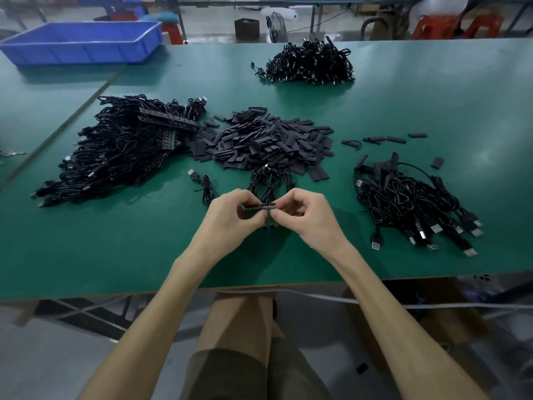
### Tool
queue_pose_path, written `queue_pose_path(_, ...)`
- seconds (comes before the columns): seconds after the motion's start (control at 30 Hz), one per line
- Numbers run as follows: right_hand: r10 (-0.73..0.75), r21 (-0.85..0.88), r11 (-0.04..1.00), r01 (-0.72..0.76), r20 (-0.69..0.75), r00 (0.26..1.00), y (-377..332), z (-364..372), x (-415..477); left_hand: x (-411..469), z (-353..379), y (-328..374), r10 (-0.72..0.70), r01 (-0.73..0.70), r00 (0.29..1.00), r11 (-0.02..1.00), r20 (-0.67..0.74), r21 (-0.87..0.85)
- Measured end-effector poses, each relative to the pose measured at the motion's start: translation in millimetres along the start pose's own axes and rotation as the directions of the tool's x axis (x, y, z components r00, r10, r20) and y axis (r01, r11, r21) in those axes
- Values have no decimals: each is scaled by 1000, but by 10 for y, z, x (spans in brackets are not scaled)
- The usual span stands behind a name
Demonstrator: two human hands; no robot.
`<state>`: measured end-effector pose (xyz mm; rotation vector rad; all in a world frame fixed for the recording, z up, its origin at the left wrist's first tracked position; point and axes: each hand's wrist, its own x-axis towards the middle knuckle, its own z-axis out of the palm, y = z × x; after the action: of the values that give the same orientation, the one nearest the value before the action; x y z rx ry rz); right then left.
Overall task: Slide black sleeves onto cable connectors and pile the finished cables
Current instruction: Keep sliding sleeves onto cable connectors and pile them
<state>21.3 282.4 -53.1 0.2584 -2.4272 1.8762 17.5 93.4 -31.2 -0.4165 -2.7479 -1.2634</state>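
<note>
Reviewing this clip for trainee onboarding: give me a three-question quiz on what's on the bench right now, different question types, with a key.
1. True or false: the blue bin sits at the table's far left corner.
2. Multiple choice: the pile of loose black sleeves lies (A) inside the bin, (B) mid-table, beyond the hands, (C) on the floor.
3. Fill in: the left hand and right hand together pinch a small green ____ with cables attached.

Key: 1 true; 2 B; 3 board.
</note>
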Motion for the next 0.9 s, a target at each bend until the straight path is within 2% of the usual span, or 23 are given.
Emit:
queue_pose_path(0.23,-6,-65,998,5,-20,1000,20,15,-3,1,75,33,-107,106,994,994,-6,-34)
queue_pose_path(0.37,-44,-145,989,38,-40,998,7,45,-17,-24,149,87,-155,156,986,988,-59,8)
queue_pose_path(0.43,-32,-91,996,25,-76,997,-3,38,-16,-27,147,113,-142,146,985,989,-93,36)
queue_pose_path(0.53,18,116,993,3,-177,984,-7,-17,-13,-37,54,113,-121,135,986,983,-114,121)
queue_pose_path(0.63,72,257,966,0,-269,960,-5,-45,-7,-60,-97,54,-164,184,980,961,-109,209)
queue_pose_path(0.7,81,290,957,9,-299,951,3,-50,-4,-73,-163,10,-188,234,968,919,-168,318)
queue_pose_path(0.8,60,330,943,45,-300,952,-9,-56,-2,-91,-180,-27,-116,247,958,799,-262,549)
queue_pose_path(0.83,41,332,941,60,-291,956,-18,-56,-4,-91,-172,-14,-52,194,965,797,-255,572)
queue_pose_path(0.9,-1,316,944,92,-276,961,-29,-51,-3,-57,-130,46,122,-22,983,816,-135,577)
